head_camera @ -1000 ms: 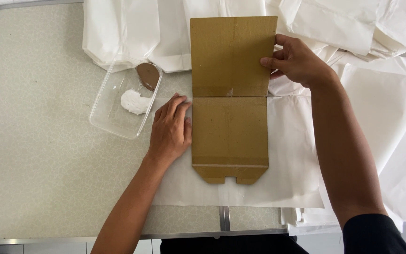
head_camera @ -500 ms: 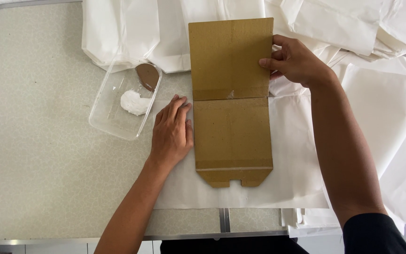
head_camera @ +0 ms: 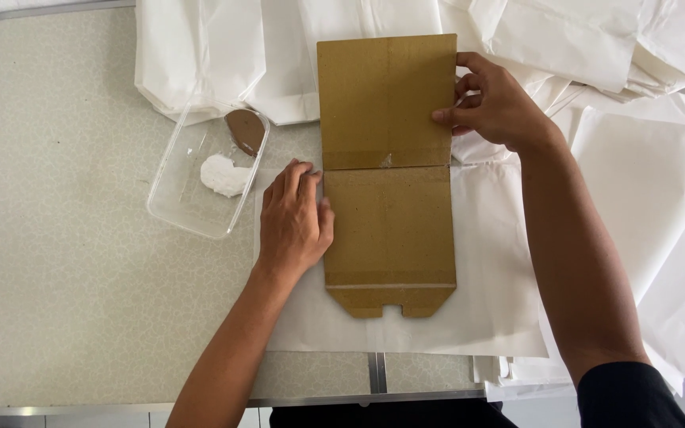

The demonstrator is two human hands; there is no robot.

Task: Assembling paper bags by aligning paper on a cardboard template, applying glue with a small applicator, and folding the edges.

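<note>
Brown cardboard, a flat template piece [head_camera: 388,174] with a taped seam across the middle and a notched tab at the near end, lies lengthwise on a white paper sheet [head_camera: 493,261] spread on the speckled grey table with a metal rim [head_camera: 65,261]. Left hand [head_camera: 295,218] lies flat, fingers together and stretched out, palm down on the paper right against the cardboard's left edge, pressing rather than gripping anything. Right hand [head_camera: 493,103] pinches the right edge of the far half of the cardboard, thumb on top and fingers curled under (so that end may be lifted a touch, hard to say for sure). As for progress, judging just from how things lie: the template looks lined up on the sheet, but the paper around it is flat with no folds up its sides and no paste on it, so the shaping and gluing look like they're all left to do. Just left of the left hand sits a clear plastic tub [head_camera: 204,178] holding a white lump of paste [head_camera: 222,174] and a brown oval scrap [head_camera: 245,131]. Across the far side and off to the right there's a heap of white paper bags [head_camera: 596,47], looking finished.
</note>
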